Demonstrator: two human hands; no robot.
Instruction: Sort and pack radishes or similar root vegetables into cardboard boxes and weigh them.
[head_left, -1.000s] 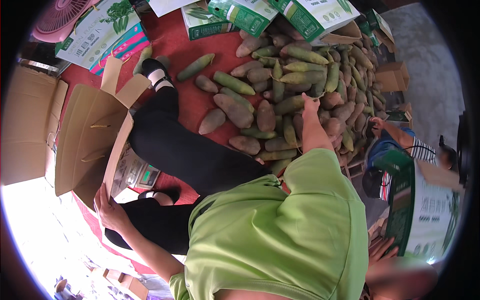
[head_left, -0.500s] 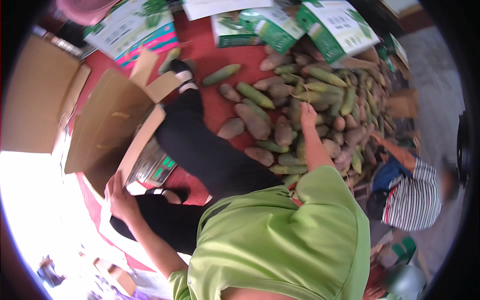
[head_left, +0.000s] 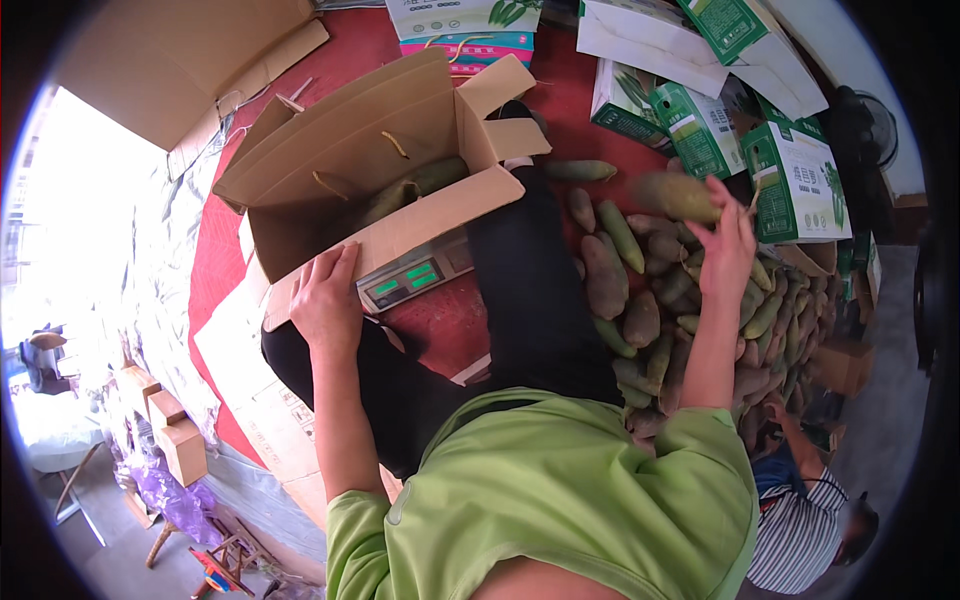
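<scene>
Your right hand point(head_left: 728, 235) grips radish point(head_left: 675, 197) near one end, over pile point(head_left: 640, 325); could slip if grip loosens. Your left hand point(head_left: 330, 300) lies on box point(head_left: 430, 225) flap, can't tell if pinching; pressing could tip box or skew scale point(head_left: 408, 283).

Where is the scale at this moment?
In the head view, left of centre, the scale shows below the open box's near flap, just right of the left hand.

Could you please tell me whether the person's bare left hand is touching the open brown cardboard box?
Touching: the head view shows the bare left hand lying directly over the near flap of the open brown cardboard box.
</scene>
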